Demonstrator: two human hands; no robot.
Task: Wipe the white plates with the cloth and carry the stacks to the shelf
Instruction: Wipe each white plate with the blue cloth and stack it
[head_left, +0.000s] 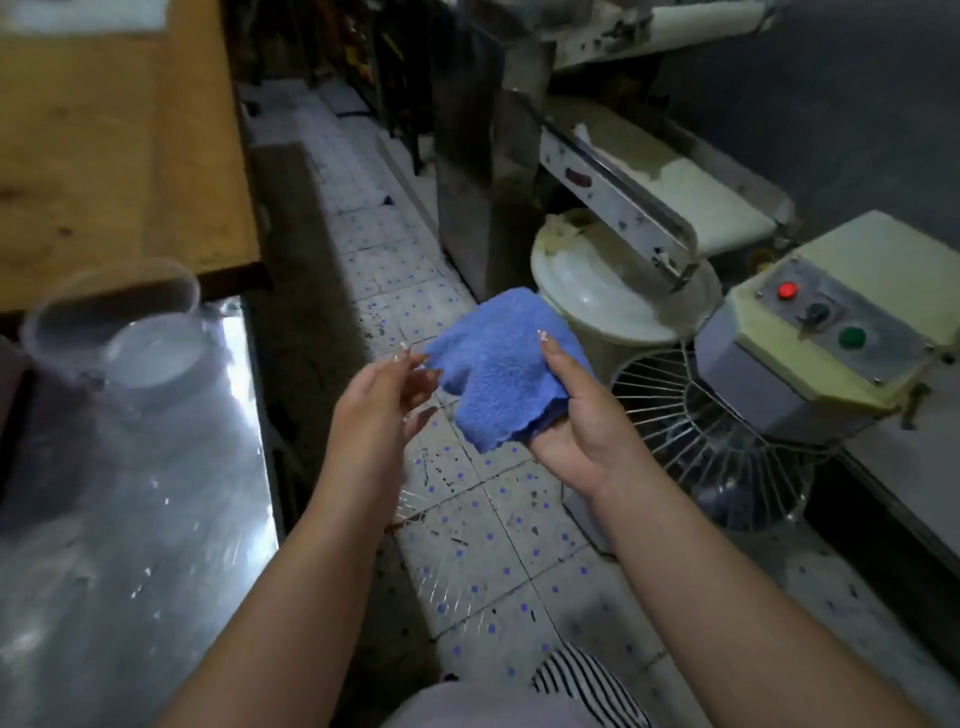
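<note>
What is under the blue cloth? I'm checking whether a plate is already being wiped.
Only the right hand shows under the blue cloth, with its thumb on top. No plate shows there; the palm and fingers are covered. The left hand is beside the cloth.

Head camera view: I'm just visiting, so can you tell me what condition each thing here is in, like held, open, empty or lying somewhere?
Blue cloth: bunched, held up over the floor.
Right hand: closed on the cloth, thumb on top.
Left hand: open, fingertips at the cloth's left corner.
Clear plastic container: lying tilted on the steel counter, contents unclear.
Mixer: wire guard down; whether it runs cannot be told.
</note>
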